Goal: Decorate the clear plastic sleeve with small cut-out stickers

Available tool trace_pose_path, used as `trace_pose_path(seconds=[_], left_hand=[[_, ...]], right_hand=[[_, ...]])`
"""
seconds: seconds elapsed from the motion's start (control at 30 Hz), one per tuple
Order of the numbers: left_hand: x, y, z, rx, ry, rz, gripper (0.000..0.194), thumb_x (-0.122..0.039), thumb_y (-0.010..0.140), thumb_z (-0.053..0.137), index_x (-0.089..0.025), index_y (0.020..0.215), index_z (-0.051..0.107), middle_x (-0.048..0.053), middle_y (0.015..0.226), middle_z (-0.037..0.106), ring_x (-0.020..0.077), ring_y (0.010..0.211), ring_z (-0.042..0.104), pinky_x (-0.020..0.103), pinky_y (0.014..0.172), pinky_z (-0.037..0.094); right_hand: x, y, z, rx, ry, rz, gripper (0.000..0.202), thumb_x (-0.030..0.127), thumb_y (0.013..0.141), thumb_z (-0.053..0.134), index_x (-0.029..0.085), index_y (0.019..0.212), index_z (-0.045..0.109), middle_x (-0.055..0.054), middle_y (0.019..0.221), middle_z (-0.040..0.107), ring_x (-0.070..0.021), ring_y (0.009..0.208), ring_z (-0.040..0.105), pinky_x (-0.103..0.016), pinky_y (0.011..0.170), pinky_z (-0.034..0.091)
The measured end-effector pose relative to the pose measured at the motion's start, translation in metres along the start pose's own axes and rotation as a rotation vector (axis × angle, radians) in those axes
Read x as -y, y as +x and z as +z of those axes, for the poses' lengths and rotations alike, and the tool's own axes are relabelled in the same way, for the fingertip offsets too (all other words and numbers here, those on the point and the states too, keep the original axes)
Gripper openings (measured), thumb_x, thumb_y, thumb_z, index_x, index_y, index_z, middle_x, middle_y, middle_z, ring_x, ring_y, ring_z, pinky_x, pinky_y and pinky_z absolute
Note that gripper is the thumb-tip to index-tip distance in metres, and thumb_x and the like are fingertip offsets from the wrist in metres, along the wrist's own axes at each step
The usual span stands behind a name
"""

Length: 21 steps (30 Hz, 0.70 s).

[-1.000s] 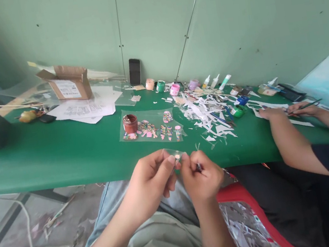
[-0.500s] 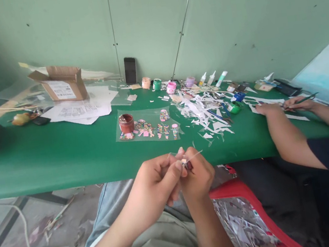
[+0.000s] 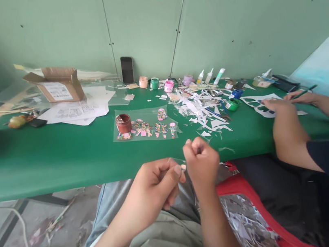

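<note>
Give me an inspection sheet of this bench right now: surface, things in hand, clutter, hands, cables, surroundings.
Surface: green table, crowded along the back and right.
Job's things: small piece pinched at the left hand's fingertips, too small to identify; clear sheet with coloured cut-outs and a brown jar lies in front.
Clutter: white paper scraps, paint pots, glue tubes, cardboard box, printed sheets, phone propped on the wall.
Hands: left hand pinches the piece; right hand is fisted just beside it; a thin tool in it cannot be confirmed.
Cables: white cable on the floor, left.
Surroundings: a co-worker's hands at right, one holding a thin brush-like tool; red tray of scraps by the lap.
</note>
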<state>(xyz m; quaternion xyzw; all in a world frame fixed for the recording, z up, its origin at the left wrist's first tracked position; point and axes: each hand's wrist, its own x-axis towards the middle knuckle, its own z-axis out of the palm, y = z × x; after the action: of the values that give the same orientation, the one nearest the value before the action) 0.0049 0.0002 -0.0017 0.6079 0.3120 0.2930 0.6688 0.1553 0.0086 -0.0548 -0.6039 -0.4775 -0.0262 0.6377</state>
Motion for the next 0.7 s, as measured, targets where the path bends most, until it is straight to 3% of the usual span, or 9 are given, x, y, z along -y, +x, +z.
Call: trace_pose_path(seconds=[0.1, 0.17, 0.43, 0.7], left_hand=[[-0.001, 0.001, -0.003, -0.059, -0.020, 0.041, 0.035, -0.046, 0.096, 0.054, -0.017, 0.077, 0.058, -0.008, 0.044, 0.045, 0.0054, 0.038, 0.034, 0.018, 0.041, 0.026], [-0.003, 0.001, -0.004, -0.088, -0.044, 0.047, 0.035, -0.046, 0.095, 0.056, -0.017, 0.076, 0.057, -0.008, 0.044, 0.046, 0.0052, 0.037, 0.034, 0.018, 0.040, 0.027], [-0.004, 0.000, 0.001, -0.122, -0.186, 0.020, 0.027, -0.042, 0.095, 0.055, -0.018, 0.082, 0.056, -0.006, 0.048, 0.052, 0.0057, 0.039, 0.041, 0.016, 0.041, 0.032], [-0.001, 0.001, 0.006, -0.116, -0.274, 0.036, 0.028, -0.040, 0.096, 0.053, -0.020, 0.078, 0.045, -0.009, 0.047, 0.050, 0.0041, 0.038, 0.040, 0.013, 0.039, 0.030]], right_hand=[[-0.004, 0.005, -0.008, 0.156, 0.323, 0.262, 0.044, 0.028, 0.085, 0.056, 0.027, 0.061, 0.020, 0.012, 0.050, 0.018, -0.0079, 0.042, 0.018, -0.024, 0.041, 0.019], [-0.001, 0.002, -0.011, 0.233, 0.397, 0.274, 0.045, 0.030, 0.088, 0.057, 0.027, 0.061, 0.021, 0.012, 0.051, 0.019, -0.0077, 0.043, 0.018, -0.023, 0.041, 0.020], [0.019, -0.015, -0.001, 0.138, 0.019, -0.330, 0.043, 0.014, 0.090, 0.056, 0.023, 0.059, 0.029, 0.009, 0.053, 0.028, -0.0086, 0.047, 0.024, -0.025, 0.047, 0.022], [0.021, -0.020, 0.000, 0.130, -0.105, -0.473, 0.038, 0.009, 0.094, 0.049, 0.024, 0.062, 0.034, 0.006, 0.055, 0.037, -0.0110, 0.049, 0.030, -0.028, 0.050, 0.022]])
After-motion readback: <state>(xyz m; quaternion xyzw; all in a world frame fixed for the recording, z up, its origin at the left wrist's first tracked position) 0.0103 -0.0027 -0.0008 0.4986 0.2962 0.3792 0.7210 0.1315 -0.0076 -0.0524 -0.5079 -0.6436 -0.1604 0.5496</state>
